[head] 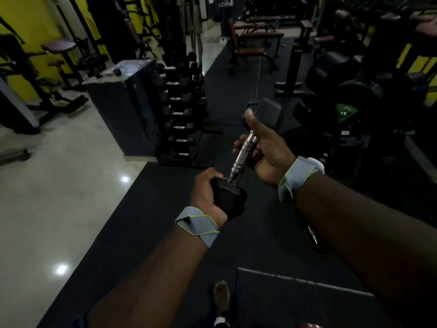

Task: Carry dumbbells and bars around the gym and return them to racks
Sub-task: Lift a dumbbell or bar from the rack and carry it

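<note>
The left hand (grey wrap at the wrist) is gripping the near black head of the dumbbell, while the right hand is curling round its chrome handle. The dumbbell is being held tilted, right of the dumbbell rack and nearer than it.

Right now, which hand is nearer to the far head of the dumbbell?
Right. The right hand holds the chrome handle, thumb against the far head; the left hand grips the near head at the other end.

Gym: dumbbell rack, benches.
</note>
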Motion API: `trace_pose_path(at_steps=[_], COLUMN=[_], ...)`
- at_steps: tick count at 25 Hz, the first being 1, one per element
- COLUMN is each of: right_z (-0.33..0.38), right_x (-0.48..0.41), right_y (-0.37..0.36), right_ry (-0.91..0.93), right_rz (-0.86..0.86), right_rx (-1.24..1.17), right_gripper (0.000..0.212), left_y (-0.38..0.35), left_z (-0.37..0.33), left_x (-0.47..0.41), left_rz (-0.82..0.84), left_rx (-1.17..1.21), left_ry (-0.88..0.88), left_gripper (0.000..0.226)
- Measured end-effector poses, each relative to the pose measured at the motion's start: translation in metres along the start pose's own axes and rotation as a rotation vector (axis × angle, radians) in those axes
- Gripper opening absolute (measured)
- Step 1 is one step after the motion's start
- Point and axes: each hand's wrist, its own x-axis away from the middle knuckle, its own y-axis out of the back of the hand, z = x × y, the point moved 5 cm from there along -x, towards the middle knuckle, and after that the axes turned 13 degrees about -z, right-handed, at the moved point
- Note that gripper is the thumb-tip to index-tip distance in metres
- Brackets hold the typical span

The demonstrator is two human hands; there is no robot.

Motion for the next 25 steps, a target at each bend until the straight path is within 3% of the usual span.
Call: trace_pose_path(at_steps=[5,13,19,25], right_z=[0.057,0.131,0.164,0.194], right_x=[-0.187,-0.446,-0.651,-0.854], right_y=[-0.053,-0.118,-0.173,-0.246], right_ry=[0.181,0.204,0.196,0.103], right_rz=[-0.16,-0.269,-0.175,-0.091], right_rx=[-0.146,-0.24,-0.245,-0.177], right_gripper=[0.087,0.086,0.095,0.06], left_y=[-0.111,-0.277,-0.395,-0.506], left_z=[-0.093,-0.249,-0.343,-0.452], left_x=[-0.127,-0.286,-0.42,-0.552], left_rz=[0.07,0.073,0.09,0.066], left_rx=[-0.013,-0.087,-0.067,0.048], left_ry=[0.024,-0.017,-0.004,0.001], left_gripper=[0.015,0.011,0.019,0.022])
